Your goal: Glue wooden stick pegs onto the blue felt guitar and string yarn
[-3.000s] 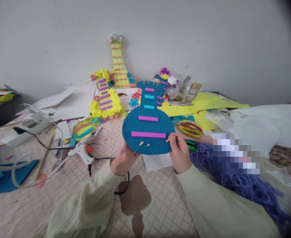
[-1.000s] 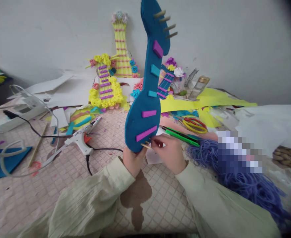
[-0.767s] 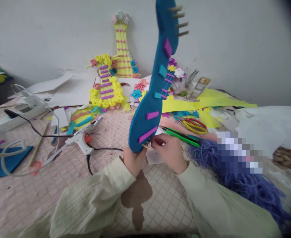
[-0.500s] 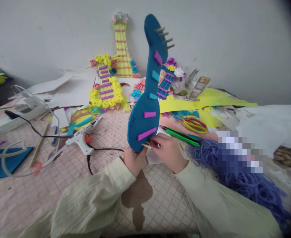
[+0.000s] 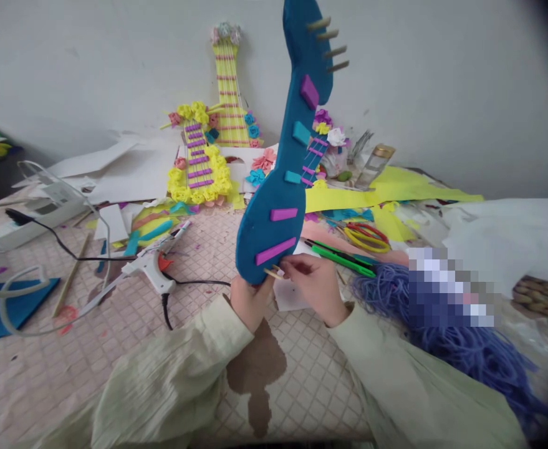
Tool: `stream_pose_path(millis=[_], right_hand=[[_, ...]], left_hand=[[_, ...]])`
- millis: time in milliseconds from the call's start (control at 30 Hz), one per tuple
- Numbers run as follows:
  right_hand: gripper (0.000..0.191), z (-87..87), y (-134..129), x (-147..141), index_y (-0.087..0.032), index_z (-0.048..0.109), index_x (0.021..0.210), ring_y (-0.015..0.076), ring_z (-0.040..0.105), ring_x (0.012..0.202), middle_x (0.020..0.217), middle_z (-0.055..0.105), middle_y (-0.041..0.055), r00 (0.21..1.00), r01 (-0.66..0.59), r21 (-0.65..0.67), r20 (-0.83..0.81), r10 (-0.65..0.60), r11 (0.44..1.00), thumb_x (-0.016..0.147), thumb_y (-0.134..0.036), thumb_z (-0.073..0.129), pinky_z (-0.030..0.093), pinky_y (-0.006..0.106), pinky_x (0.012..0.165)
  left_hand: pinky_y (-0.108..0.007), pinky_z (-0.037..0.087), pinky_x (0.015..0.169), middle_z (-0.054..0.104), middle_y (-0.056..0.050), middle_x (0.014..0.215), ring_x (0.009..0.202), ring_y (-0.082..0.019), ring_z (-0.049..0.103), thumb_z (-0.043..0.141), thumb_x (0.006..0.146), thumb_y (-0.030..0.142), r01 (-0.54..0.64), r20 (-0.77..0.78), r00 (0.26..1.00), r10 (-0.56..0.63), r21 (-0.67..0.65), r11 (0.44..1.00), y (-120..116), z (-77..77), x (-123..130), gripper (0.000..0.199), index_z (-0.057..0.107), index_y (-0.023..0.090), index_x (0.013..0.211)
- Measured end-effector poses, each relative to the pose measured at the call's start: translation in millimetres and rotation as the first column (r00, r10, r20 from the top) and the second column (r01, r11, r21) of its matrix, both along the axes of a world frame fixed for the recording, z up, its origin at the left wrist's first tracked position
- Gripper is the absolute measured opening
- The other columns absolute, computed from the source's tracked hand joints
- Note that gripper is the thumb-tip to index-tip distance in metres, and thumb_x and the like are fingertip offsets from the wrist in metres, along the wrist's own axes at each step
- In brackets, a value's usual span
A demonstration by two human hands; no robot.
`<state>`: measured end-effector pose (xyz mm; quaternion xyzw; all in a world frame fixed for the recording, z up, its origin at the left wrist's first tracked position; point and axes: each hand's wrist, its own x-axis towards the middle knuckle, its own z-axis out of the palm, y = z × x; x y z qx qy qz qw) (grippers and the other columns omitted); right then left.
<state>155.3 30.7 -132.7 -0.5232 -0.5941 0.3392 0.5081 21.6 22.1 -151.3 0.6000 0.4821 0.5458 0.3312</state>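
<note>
A blue guitar-shaped piece [image 5: 274,187] stands upright before me, its top leaning right. Purple and light-blue bars cross its front, and several wooden pegs stick out of its head. My left hand [image 5: 251,302] is closed round its bottom end, the fingers partly hidden behind it. A short wooden stick [image 5: 274,272] juts from the lower front. My right hand [image 5: 315,284] is pinched at the lower right edge beside that stick; its thumb and forefinger touch the stick's end.
Decorated yellow guitar shapes [image 5: 228,93] stand at the back. On the left lie a glue gun [image 5: 154,271] with its cable and a power strip [image 5: 40,215]. Right of my hands are a green cutter [image 5: 343,259], scissors [image 5: 366,237] and blue-purple yarn [image 5: 461,349].
The blue piece has come closer and tilted further right, its head now reaching the top edge of the view. Both hands remain at its lower end.
</note>
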Motion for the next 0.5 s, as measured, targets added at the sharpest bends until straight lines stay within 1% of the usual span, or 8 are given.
stream_pose_path(millis=[100,200,333,500], right_hand=[[0.013,-2.3,-3.4,2.6,-0.017,0.068,0.078,0.0144,0.062,0.059,0.069,0.068,0.0035,0.999,-0.026,0.105,0.039,0.022,0.994,0.07,-0.023,0.061,0.052,0.027,0.059],[0.014,-4.4,-6.8,5.2,-0.018,0.068,0.082,0.0149,0.063,0.065,0.078,0.069,0.0048,0.993,-0.015,0.212,0.118,-0.011,0.977,0.071,-0.023,0.061,0.053,0.029,0.062],[0.012,-5.4,-8.8,6.5,-0.021,0.069,0.081,0.0147,0.063,0.065,0.076,0.07,0.0031,0.983,-0.002,0.32,0.176,-0.057,0.947,0.074,-0.021,0.059,0.052,0.029,0.061],[0.012,-4.1,-9.9,4.6,-0.021,0.069,0.079,0.015,0.064,0.065,0.075,0.07,0.0039,0.973,-0.004,0.369,0.218,-0.082,0.929,0.074,-0.019,0.058,0.053,0.029,0.061]], left_hand=[[-0.036,0.047,0.08,0.068,-0.002,0.072,0.08,-0.021,0.062,0.058,0.073,0.026,0.009,-0.031,0.999,-0.008,0.031,0.999,1.0,0.3,-1.8,0.011,0.064,0.018,0.078],[-0.035,0.048,0.079,0.068,-0.003,0.076,0.078,-0.02,0.062,0.058,0.074,0.026,0.054,0.027,0.998,-0.055,0.017,0.998,0.3,2.5,-2.3,0.012,0.064,0.017,0.08],[-0.034,0.049,0.079,0.067,-0.003,0.073,0.082,-0.021,0.062,0.06,0.072,0.027,0.078,0.11,0.991,-0.073,-0.04,0.996,-0.9,4.0,-0.6,0.011,0.064,0.017,0.075],[-0.034,0.05,0.077,0.068,-0.004,0.081,0.076,-0.019,0.062,0.062,0.071,0.027,0.125,0.193,0.976,-0.1,-0.124,0.984,0.3,0.3,-1.6,0.018,0.064,0.016,0.085]])
